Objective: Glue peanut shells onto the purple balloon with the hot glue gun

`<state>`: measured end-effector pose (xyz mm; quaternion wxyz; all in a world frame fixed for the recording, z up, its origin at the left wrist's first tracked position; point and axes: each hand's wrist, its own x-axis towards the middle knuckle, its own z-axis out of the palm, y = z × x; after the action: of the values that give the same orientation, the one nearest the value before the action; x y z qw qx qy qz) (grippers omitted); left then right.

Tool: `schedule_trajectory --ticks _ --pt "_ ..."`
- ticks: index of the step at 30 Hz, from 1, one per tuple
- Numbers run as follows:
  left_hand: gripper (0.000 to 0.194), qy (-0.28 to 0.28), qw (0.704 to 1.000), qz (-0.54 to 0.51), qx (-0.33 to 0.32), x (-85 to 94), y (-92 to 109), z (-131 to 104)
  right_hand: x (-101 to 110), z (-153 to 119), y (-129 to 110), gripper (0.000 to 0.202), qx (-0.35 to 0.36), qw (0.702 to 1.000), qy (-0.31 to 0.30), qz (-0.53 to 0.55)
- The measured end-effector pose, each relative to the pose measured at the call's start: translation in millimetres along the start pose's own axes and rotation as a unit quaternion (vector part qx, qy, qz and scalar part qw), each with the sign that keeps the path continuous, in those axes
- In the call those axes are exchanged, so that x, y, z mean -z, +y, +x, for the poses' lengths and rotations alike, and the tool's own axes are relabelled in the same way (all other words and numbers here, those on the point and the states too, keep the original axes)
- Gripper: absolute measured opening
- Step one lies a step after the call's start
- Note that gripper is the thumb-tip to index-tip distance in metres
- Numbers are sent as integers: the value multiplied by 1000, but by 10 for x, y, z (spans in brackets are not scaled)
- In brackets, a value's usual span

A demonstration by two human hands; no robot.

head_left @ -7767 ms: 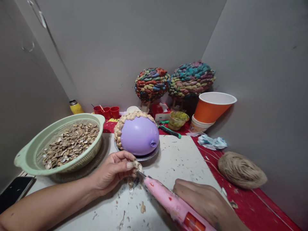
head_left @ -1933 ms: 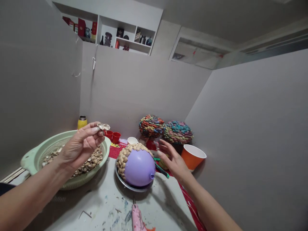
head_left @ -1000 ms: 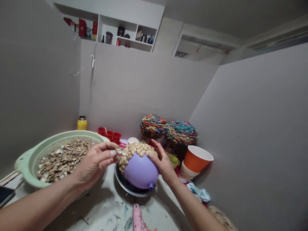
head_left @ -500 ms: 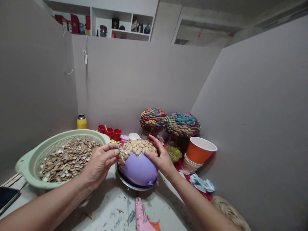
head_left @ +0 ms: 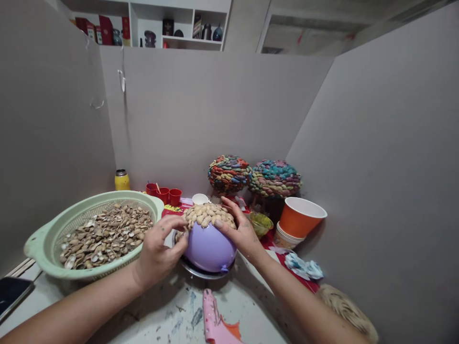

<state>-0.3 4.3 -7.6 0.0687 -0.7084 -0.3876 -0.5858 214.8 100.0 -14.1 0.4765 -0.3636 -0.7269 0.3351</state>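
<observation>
A purple balloon (head_left: 211, 247), its upper part covered in nut shells (head_left: 206, 214), rests in a round metal bowl (head_left: 201, 274). My left hand (head_left: 161, 246) is at the balloon's left side, thumb and forefinger pressed against the edge of the shell layer; whether a shell is between them is hidden. On the right, my right hand (head_left: 242, 233) lies spread over the shells and balloon, thumb on the front. A pink glue gun (head_left: 213, 317) lies in front of the bowl.
A green colander (head_left: 39, 243) of loose shells stands left, with a phone (head_left: 12, 296) nearer. Behind are a yellow bottle (head_left: 122, 180), red cups (head_left: 175, 196) and two colourful balls (head_left: 229, 174). At right are an orange bucket (head_left: 296, 224), a cloth (head_left: 304, 266) and coiled cord (head_left: 346, 310).
My left hand has turned and moved in against the balloon's left side; the shell seen at its fingertips is now hidden. My right hand keeps its place on the balloon. The view has shifted slightly.
</observation>
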Motion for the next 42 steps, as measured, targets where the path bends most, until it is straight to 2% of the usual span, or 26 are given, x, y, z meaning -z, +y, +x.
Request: schedule_trajectory --ticks 2,5,7,10,14,19,21,28,34,42 --pt "26 -31 995 47 -83 -10 -48 -23 -4 -2 -4 79 2 1000 0 3" --pt "31 -100 977 102 -157 -39 -119 -62 -6 -5 -6 79 5 1000 1 7" --pt "30 -130 967 127 -177 -64 -152 -89 -6 -6 -3 79 6 1000 1 10" --pt "30 -160 967 121 -155 -94 -170 -115 -3 -5 -2 78 9 1000 0 13" --pt "31 -161 973 92 -138 -107 -151 -110 0 -4 -26 79 11 1000 0 15" --pt "33 -149 949 170 -220 -102 -114 -80 -3 -8 -40 78 11 1000 0 15" --pt "33 -147 944 184 -231 -102 -99 -70 -4 -10 -38 77 13 1000 0 14" --pt "28 -157 951 178 -199 -108 -23 -4 -1 -15 -45 78 16 1000 -1 13" --pt "25 -116 984 90 -103 -104 16 42 9 -14 -24 77 16 1000 -2 5" --pt "22 -128 984 77 -98 -117 1 46 11 -15 0 77 21 1000 -9 6"
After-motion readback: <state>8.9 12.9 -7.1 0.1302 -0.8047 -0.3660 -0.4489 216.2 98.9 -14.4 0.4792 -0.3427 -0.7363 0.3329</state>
